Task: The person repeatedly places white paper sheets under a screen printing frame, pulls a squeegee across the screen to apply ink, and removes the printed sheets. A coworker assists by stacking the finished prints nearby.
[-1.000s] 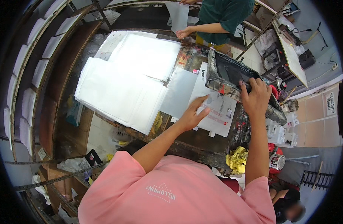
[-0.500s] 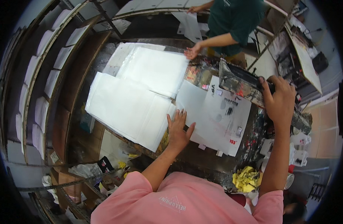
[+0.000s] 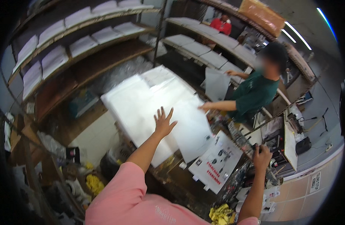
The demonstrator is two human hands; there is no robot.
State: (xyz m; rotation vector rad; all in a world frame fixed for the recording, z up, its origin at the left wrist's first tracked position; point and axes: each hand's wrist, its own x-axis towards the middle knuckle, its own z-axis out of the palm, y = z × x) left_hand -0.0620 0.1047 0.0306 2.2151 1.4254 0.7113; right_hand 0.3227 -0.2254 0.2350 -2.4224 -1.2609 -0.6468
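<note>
My left hand (image 3: 165, 125) is open, fingers spread, over a white sheet (image 3: 189, 137). That sheet lies partly on a large stack of white sheets (image 3: 129, 107). My right hand (image 3: 261, 155) is closed on the edge of a raised, paint-stained screen-printing frame (image 3: 238, 138); part of its grip is hidden. Between my arms, on the dark table, lies a white sheet with black and red print (image 3: 217, 163), with small tabs along its near edge. A co-worker's hand (image 3: 205, 107) is at the far edge of the loose sheet.
Across the table a co-worker in a green shirt (image 3: 257, 92) holds another sheet (image 3: 216, 84). Racks (image 3: 88, 43) with white sheets stand at left and back. Yellow crumpled cloth (image 3: 221, 214) lies by my right forearm. Another person in red (image 3: 221, 25) is far behind.
My view has tilted up and swung. My left hand has moved farther over the stack, and the loose sheet has shifted left, uncovering more print. My right hand stays on the frame.
</note>
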